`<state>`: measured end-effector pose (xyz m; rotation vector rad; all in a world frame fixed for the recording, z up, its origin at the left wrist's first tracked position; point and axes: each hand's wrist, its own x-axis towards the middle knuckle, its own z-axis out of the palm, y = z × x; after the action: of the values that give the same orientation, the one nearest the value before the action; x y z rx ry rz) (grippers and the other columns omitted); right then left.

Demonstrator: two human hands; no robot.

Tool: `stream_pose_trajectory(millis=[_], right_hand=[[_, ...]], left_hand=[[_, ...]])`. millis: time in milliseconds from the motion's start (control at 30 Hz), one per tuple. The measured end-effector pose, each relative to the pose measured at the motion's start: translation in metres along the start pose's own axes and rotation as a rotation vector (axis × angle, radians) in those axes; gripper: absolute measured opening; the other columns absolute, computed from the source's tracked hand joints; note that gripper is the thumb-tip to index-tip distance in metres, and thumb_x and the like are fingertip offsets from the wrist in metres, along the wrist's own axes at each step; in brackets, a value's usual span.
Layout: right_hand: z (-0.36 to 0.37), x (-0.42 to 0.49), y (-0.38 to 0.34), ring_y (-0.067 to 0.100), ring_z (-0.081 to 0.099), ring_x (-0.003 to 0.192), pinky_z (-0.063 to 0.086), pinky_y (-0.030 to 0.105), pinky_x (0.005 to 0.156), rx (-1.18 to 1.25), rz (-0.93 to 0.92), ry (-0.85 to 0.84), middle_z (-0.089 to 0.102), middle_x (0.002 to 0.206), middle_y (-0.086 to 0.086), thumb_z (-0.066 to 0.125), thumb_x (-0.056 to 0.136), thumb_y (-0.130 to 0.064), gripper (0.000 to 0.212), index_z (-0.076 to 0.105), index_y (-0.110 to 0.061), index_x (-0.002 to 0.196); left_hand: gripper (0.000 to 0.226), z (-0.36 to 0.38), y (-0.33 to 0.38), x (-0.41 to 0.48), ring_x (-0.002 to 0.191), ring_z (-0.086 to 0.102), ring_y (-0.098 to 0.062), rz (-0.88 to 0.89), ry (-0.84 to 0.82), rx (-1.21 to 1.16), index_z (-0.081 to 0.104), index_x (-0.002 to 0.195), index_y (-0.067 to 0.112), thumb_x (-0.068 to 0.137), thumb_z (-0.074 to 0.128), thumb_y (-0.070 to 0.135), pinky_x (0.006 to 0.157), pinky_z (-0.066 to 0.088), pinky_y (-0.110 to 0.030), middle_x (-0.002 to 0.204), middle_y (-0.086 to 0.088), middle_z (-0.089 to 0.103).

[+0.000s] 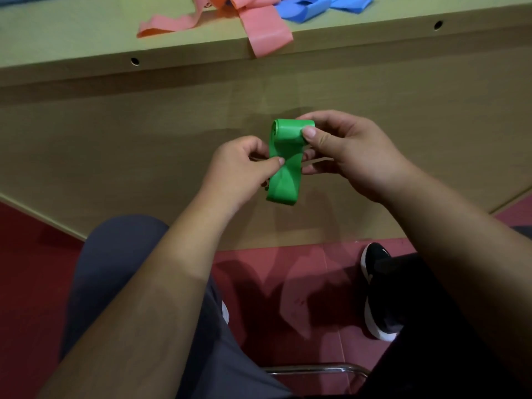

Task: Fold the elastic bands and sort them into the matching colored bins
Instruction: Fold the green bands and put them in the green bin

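Left hand point(240, 168) and right hand point(348, 152), fingers tight on green band point(283, 171); pink bands point(267, 30), blue bands point(305, 8) partly out of frame.

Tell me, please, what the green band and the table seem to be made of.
Green band: probably thin rubber or latex, smooth with a faint sheen; it curls into a soft roll at its top and bends without sharp creases. Table: likely laminated board, matte, with a pale wood-grain look; its flat edge shows round drilled holes. Solid wood cannot be excluded.
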<state>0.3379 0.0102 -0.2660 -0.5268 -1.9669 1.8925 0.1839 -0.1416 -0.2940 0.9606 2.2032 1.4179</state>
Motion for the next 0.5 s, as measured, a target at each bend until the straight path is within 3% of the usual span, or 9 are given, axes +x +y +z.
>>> stream_pose_trajectory(millis=[300,500], right_hand=[[0.002,-0.0006,-0.0008,0.021,0.069,0.087,0.061,0.057,0.094,0.007,0.006,0.032,0.075,0.1,0.005,0.064,0.107,-0.018,0.017,0.073,-0.015,0.121],[-0.0005,0.0018,0.0021,0.015,0.067,0.084,0.061,0.049,0.089,-0.063,-0.031,0.059,0.076,0.097,0.002,0.068,0.105,-0.02,0.02,0.074,-0.013,0.122]], left_hand=[[0.021,0.0007,0.0011,-0.0019,0.064,0.062,-0.016,-0.025,0.027,-0.046,0.066,0.072,0.02,0.08,0.085,0.026,0.066,0.059,-0.048,0.07,-0.002,0.068],[0.022,0.0013,0.0019,-0.0021,0.054,0.048,-0.004,-0.035,0.032,-0.044,0.066,0.074,0.02,0.086,0.084,0.021,0.056,0.04,-0.024,0.058,0.013,0.058]])
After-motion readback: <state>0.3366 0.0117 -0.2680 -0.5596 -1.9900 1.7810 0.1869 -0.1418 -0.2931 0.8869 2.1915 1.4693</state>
